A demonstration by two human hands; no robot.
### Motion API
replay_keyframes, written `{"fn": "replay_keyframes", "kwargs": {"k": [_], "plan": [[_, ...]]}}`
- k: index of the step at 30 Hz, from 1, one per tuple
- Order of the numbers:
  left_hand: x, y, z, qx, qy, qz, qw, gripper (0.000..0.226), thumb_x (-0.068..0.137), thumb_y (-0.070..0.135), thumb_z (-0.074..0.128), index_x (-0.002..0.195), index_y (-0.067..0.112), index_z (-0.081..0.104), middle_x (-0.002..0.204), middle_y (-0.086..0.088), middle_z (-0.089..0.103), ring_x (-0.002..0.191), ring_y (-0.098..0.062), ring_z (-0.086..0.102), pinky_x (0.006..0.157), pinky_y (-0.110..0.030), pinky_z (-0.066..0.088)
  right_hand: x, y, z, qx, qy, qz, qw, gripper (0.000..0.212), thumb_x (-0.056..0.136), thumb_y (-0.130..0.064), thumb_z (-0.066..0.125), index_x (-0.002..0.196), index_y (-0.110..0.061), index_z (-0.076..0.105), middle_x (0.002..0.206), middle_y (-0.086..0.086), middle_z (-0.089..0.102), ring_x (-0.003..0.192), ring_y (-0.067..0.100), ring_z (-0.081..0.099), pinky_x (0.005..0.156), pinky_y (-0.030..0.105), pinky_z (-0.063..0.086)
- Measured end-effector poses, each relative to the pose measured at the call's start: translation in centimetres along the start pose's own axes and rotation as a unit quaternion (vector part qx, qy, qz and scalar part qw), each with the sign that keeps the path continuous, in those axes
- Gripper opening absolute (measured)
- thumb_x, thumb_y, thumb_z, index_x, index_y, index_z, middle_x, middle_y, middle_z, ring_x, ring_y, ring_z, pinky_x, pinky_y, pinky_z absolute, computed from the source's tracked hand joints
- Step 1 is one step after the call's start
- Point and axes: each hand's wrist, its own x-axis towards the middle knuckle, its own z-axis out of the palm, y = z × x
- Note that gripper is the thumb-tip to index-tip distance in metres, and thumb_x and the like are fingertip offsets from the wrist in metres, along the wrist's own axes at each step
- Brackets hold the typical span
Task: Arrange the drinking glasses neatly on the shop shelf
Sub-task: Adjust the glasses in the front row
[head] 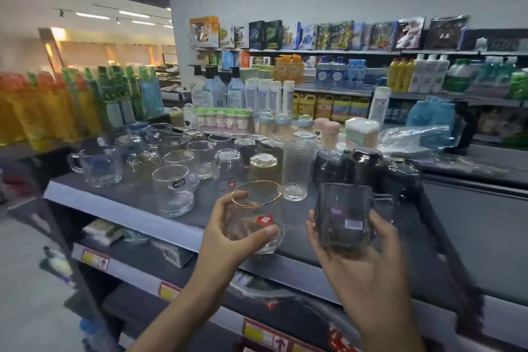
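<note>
Step in hand?

Placing, I'd judge. Left hand (228, 234) grips a clear rounded gold-rimmed tumbler (258, 217). Right hand (368, 260) cups a smoky grey glass mug (345, 214). Both are held over the front edge of the dark shelf (137, 194).

Next?

Set the mug beside the dark grey mugs (368, 168) at right. Mind the tall ribbed clear glass (295, 168) just behind and the crowded glasses leftward.

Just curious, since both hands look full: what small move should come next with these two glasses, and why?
Probably the right hand should set its smoky mug down on the bare shelf just before the dark mugs, which it matches; the gold-rimmed glass in the left hand can follow.
</note>
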Motion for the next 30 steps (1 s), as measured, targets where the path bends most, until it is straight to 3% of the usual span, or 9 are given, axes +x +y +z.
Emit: {"fn": "replay_keyframes", "kwargs": {"k": [7,11,14,17,20,23,27,29,30], "plan": [[3.9,-1.4,-5.0,-0.059,-0.05,-0.008,0.997,0.068,0.068,0.016,0.087,0.128,0.022,0.057,0.121,-0.005,0.074,0.106,-0.024,0.075,0.08,-0.025,0.058,2.4,5.0,0.7,-0.031,0.01,-0.103,0.994,0.047,0.094,-0.029,0.065,0.133,-0.003,0.06,0.13,0.023,0.067,0.123,0.039,0.065,0.104,0.056,0.05],[4.9,-1.6,-6.1,-0.096,-0.074,-0.038,0.992,0.074,0.066,0.023,0.091,0.131,0.029,0.057,0.12,-0.01,0.074,0.112,-0.031,0.072,0.089,-0.042,0.056,2.9,6.1,0.9,-0.048,0.03,-0.143,0.988,0.078,0.069,-0.029,0.087,0.136,-0.002,0.058,0.135,0.025,0.064,0.124,0.041,0.064,0.103,0.056,0.051],[5.1,-1.3,-7.2,-0.127,-0.094,-0.06,0.986,0.076,0.064,0.026,0.091,0.132,0.029,0.058,0.119,-0.015,0.073,0.112,-0.034,0.07,0.099,-0.05,0.052,3.3,6.2,0.4,-0.106,0.048,-0.169,0.979,0.074,0.07,-0.036,0.078,0.136,-0.007,0.062,0.135,0.023,0.065,0.124,0.041,0.064,0.103,0.055,0.051],[4.5,-0.3,-8.4,-0.122,-0.095,-0.058,0.986,0.075,0.063,0.027,0.09,0.131,0.032,0.059,0.12,-0.013,0.074,0.109,-0.031,0.07,0.095,-0.045,0.053,3.3,6.3,0.4,-0.135,0.01,-0.175,0.975,0.057,0.061,-0.042,0.083,0.111,-0.015,0.08,0.129,0.018,0.07,0.122,0.036,0.066,0.099,0.054,0.054],[3.3,1.2,-9.8,-0.106,-0.087,-0.054,0.989,0.074,0.065,0.026,0.089,0.132,0.033,0.059,0.123,-0.01,0.073,0.107,-0.031,0.071,0.085,-0.042,0.058,3.4,6.6,0.5,-0.118,-0.038,-0.141,0.982,0.034,0.093,-0.041,0.064,0.107,-0.017,0.082,0.142,0.015,0.062,0.13,0.031,0.061,0.104,0.046,0.052],[1.9,2.6,-11.5,-0.088,-0.065,-0.031,0.994,0.073,0.067,0.024,0.087,0.134,0.035,0.06,0.123,-0.009,0.073,0.106,-0.032,0.072,0.08,-0.038,0.059,3.8,8.1,1.2,-0.04,-0.047,-0.068,0.996,0.058,0.112,-0.047,0.026,0.13,-0.015,0.071,0.159,0.005,0.039,0.148,0.021,0.038,0.121,0.035,0.034],[0.5,4.1,-14.5,-0.08,-0.037,-0.016,0.996,0.07,0.07,0.029,0.083,0.136,0.035,0.06,0.128,-0.008,0.07,0.121,-0.04,0.065,0.104,-0.064,0.046,2.4,11.7,2.3,-0.053,-0.091,-0.082,0.991,0.04,0.093,-0.043,0.058,0.115,-0.017,0.079,0.132,0.013,0.069,0.125,0.038,0.064,0.092,0.046,0.058],[0.5,4.6,-16.6,-0.09,-0.031,-0.019,0.995,0.07,0.072,0.031,0.082,0.138,0.036,0.059,0.13,-0.008,0.069,0.122,-0.04,0.065,0.107,-0.069,0.042,2.8,13.4,3.1,-0.066,-0.119,-0.065,0.989,0.041,0.088,-0.043,0.062,0.114,-0.016,0.08,0.134,0.019,0.067,0.129,0.045,0.059,0.098,0.046,0.055],[0.7,4.8,-17.8,-0.098,-0.027,-0.017,0.995,0.069,0.073,0.032,0.082,0.138,0.036,0.06,0.129,-0.007,0.07,0.121,-0.04,0.065,0.107,-0.068,0.043,2.9,14.7,3.9,-0.08,-0.129,-0.042,0.987,0.046,0.098,-0.041,0.054,0.13,-0.013,0.071,0.149,0.023,0.052,0.142,0.046,0.042,0.112,0.047,0.045]]}}
